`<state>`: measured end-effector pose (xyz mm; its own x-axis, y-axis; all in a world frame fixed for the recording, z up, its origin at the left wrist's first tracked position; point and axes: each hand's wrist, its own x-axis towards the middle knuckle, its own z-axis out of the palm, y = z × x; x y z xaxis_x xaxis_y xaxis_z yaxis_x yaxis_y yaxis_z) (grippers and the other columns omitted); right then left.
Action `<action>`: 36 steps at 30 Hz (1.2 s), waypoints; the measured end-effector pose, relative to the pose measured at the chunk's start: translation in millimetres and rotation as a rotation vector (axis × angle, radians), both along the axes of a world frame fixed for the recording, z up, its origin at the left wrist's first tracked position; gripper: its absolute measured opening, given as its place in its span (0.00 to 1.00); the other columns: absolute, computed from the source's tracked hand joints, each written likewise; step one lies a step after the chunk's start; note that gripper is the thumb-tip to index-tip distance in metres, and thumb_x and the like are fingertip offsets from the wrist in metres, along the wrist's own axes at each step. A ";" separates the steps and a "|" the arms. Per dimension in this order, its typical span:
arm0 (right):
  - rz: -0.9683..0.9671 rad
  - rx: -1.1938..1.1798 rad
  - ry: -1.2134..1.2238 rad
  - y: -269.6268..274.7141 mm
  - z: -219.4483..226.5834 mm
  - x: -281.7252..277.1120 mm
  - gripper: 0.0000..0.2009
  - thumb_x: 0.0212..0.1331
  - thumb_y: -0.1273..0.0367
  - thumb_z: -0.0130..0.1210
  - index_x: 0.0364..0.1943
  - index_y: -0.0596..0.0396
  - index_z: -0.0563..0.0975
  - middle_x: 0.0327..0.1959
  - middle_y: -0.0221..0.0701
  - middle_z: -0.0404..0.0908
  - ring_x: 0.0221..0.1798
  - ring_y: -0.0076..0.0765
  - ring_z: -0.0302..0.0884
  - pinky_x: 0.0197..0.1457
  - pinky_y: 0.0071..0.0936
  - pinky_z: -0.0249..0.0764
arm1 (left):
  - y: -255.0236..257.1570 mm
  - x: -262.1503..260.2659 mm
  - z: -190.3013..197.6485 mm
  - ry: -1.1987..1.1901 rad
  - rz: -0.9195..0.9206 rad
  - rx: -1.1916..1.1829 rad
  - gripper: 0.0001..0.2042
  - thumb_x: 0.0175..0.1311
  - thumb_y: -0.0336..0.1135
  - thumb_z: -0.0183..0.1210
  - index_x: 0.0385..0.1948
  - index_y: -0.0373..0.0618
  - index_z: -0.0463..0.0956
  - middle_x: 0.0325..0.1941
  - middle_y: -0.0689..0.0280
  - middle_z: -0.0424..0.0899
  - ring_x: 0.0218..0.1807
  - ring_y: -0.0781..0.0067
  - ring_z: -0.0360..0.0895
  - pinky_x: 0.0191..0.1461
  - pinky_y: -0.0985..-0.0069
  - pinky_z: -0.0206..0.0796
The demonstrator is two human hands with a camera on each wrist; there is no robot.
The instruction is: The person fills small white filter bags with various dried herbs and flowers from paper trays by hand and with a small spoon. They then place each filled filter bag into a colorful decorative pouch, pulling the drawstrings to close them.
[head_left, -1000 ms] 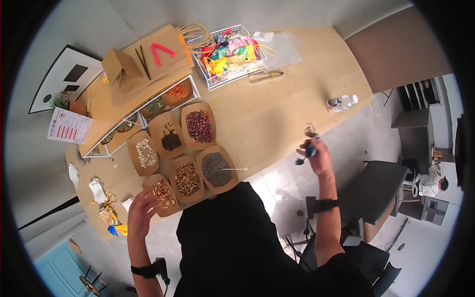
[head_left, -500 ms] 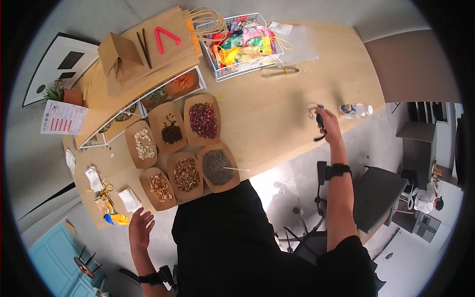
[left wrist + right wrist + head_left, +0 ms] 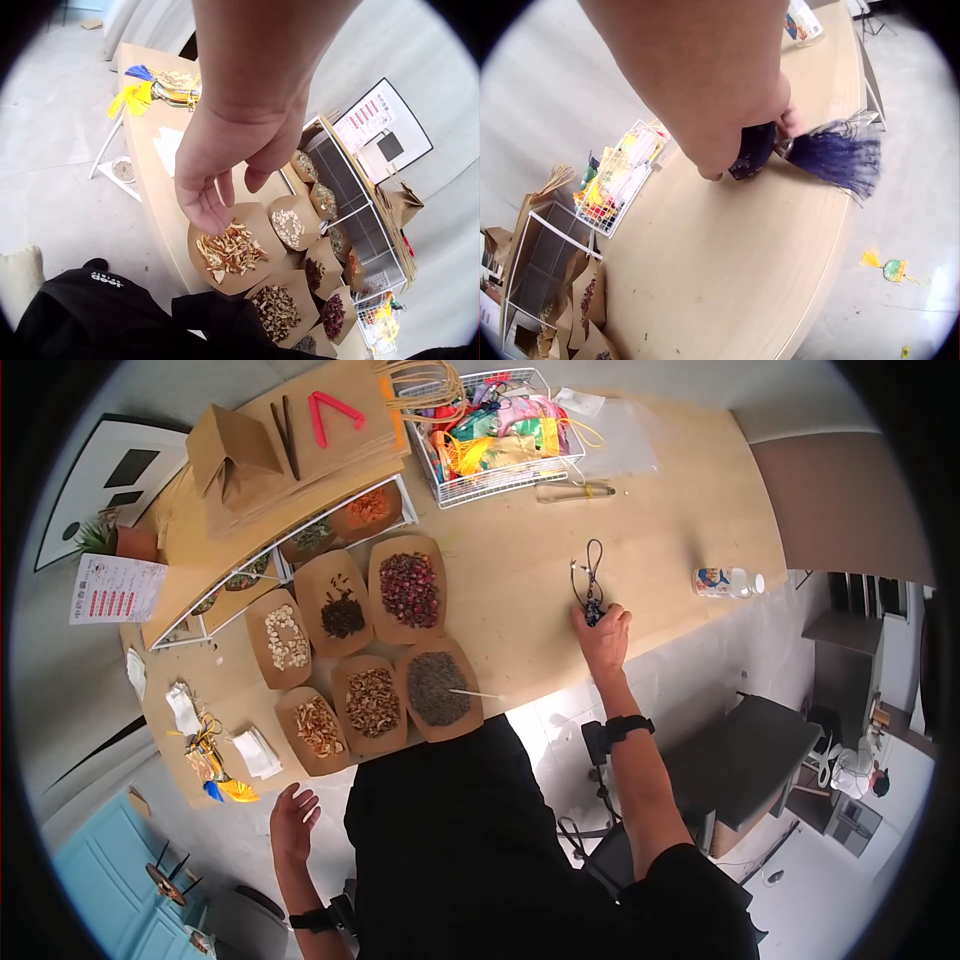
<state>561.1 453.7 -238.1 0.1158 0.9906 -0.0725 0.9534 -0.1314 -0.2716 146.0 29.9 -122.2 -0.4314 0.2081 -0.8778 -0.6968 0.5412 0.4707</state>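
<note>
My right hand (image 3: 605,640) grips a dark blue patterned sachet (image 3: 756,150) over the right part of the table, near its front edge. A blue tassel (image 3: 836,159) spreads out from one end of the sachet, while a dark cord loop (image 3: 594,555) extends toward the table's far side. My left hand (image 3: 293,825) is empty, its fingers loosely bent, off the table's front edge at the left. Nearest to it are a paper tray of dried shreds (image 3: 319,727) and a stack of white packets (image 3: 257,752). In the left wrist view its fingers overlap that tray.
Several more paper trays hold brown pieces (image 3: 372,702), grey grains (image 3: 438,688) with a white stick, and red buds (image 3: 409,590). A wire basket (image 3: 508,485) of colourful sachets stands behind, with tongs (image 3: 575,491) before it. At the right stands a bottle (image 3: 727,582).
My right hand has brought the sachet from beyond the front edge onto the table, lately moving left. My left hand has drawn back from the tray of shreds toward my body.
</note>
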 end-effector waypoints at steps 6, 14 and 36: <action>0.160 0.099 -0.057 -20.7 16.7 10.3 0.35 0.50 0.56 0.65 0.60 0.61 0.65 0.46 0.48 0.70 0.51 0.57 0.69 0.53 0.47 0.72 | 0.3 -4.3 -3.6 0.027 -0.009 0.008 0.20 0.70 0.46 0.50 0.58 0.45 0.68 0.47 0.62 0.78 0.49 0.67 0.76 0.53 0.70 0.69; 0.346 0.177 -0.149 14.0 -42.3 64.1 0.24 0.55 0.64 0.59 0.58 0.54 0.72 0.38 0.44 0.75 0.43 0.51 0.72 0.48 0.46 0.69 | -19.3 -7.8 -11.6 0.079 -0.072 -0.015 0.21 0.72 0.45 0.47 0.59 0.41 0.67 0.49 0.56 0.79 0.51 0.63 0.78 0.56 0.66 0.73; -0.258 -0.419 0.489 -229.9 -15.1 35.5 0.16 0.64 0.65 0.52 0.49 0.63 0.77 0.26 0.36 0.80 0.22 0.27 0.77 0.24 0.23 0.70 | -46.6 -115.6 -88.1 0.994 -0.468 -0.177 0.13 0.59 0.40 0.64 0.32 0.38 0.78 0.28 0.56 0.79 0.30 0.57 0.76 0.39 0.65 0.69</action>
